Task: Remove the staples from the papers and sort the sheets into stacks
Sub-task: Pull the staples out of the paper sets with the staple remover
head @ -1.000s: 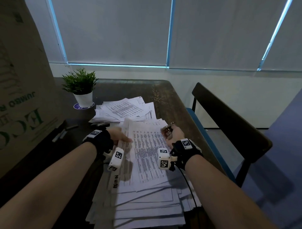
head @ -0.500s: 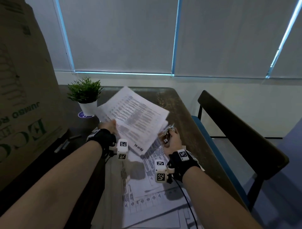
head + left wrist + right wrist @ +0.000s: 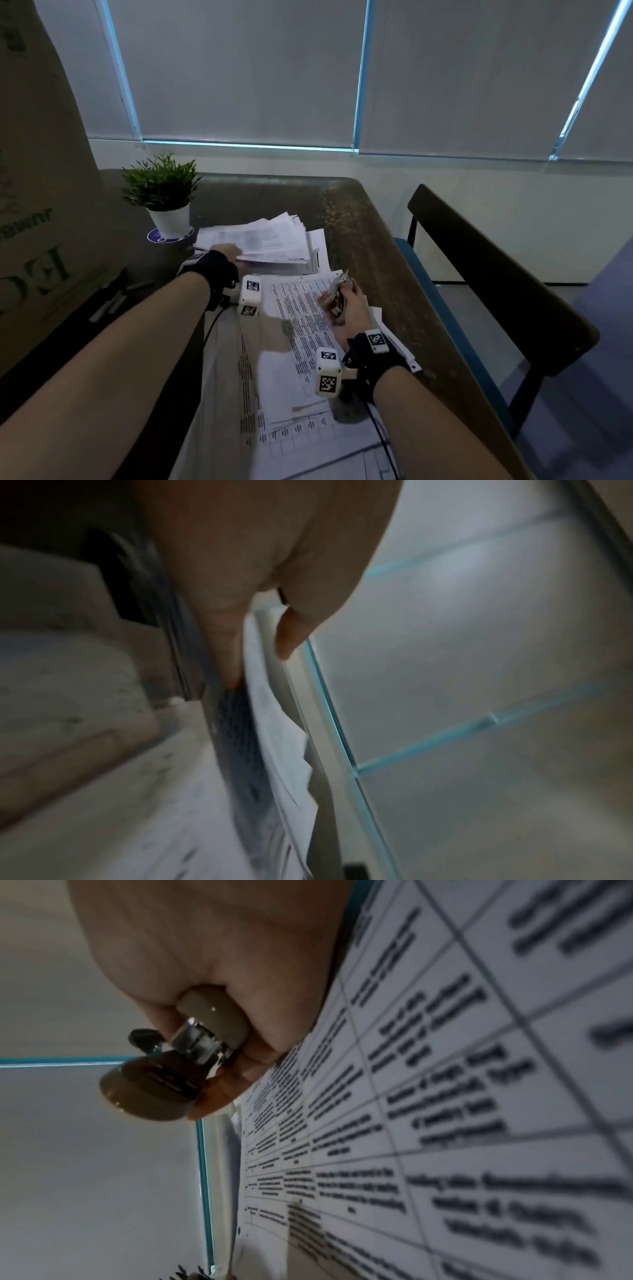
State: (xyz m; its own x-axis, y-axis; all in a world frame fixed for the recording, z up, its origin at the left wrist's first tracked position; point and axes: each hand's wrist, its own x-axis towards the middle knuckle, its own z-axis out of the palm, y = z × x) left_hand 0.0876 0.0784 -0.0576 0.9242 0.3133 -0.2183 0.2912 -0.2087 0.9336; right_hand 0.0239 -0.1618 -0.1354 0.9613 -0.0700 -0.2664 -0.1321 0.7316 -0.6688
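Left hand (image 3: 228, 253), pinching a loose sheaf of white printed sheets (image 3: 263, 240), has carried it from mid-air onto the far stack on the dark bench (image 3: 346, 219); right hand (image 3: 349, 305) grips beige-handled metal staple remover (image 3: 337, 294) over near pile (image 3: 301, 342), next set likely.

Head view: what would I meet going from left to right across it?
Cardboard box → potted plant → left hand holding a sheaf of papers → right hand gripping the staple remover → chair.
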